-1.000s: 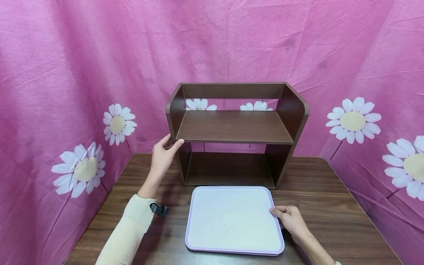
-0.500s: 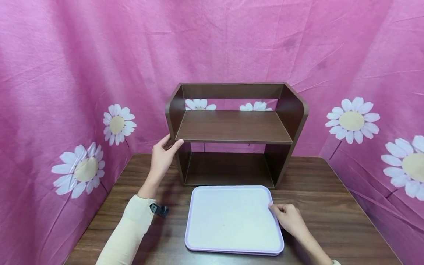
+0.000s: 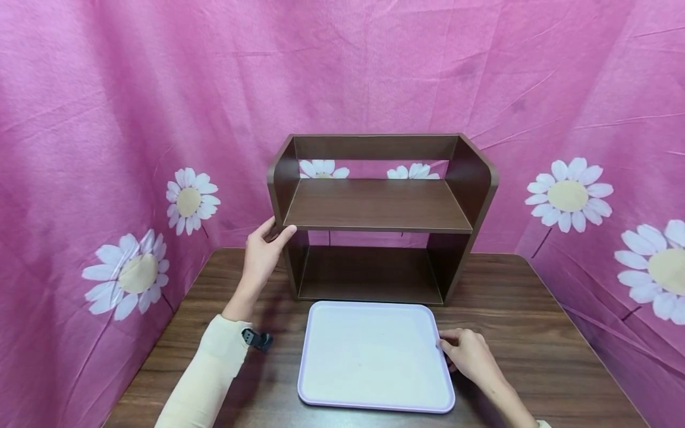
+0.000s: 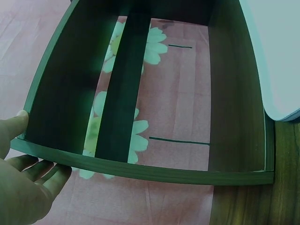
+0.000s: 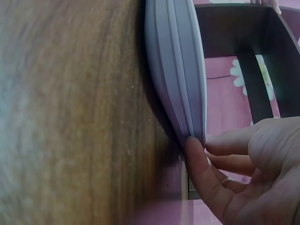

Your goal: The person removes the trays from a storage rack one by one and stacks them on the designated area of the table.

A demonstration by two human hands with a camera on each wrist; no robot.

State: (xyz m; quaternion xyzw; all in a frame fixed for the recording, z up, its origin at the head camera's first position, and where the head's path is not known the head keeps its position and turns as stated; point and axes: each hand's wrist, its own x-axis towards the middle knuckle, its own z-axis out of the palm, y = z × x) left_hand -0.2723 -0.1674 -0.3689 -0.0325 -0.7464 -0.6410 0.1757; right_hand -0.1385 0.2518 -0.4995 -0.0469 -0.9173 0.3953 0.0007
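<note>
A dark brown two-tier desk shelf (image 3: 377, 205) stands upright at the back of the table. My left hand (image 3: 262, 252) grips its left side panel at the middle board, thumb at the front edge and fingers along the outside, as the left wrist view shows too. In front of the shelf lies a pale lilac tray (image 3: 374, 356), flat on the table. Layered rims (image 5: 176, 70) in the right wrist view suggest more than one tray, stacked. At the tray's right edge, my right hand (image 3: 471, 356) pinches the rim between thumb and fingers.
The wood-grain table (image 3: 514, 333) extends on both sides of the tray. A pink curtain (image 3: 374, 71) with white daisies hangs close behind the shelf and around both sides. My left wrist wears a black strap device (image 3: 257, 339).
My right fingers have shifted on the tray's right rim, from over its top to its side. The tray's right edge has moved slightly left. The left hand and shelf stay put.
</note>
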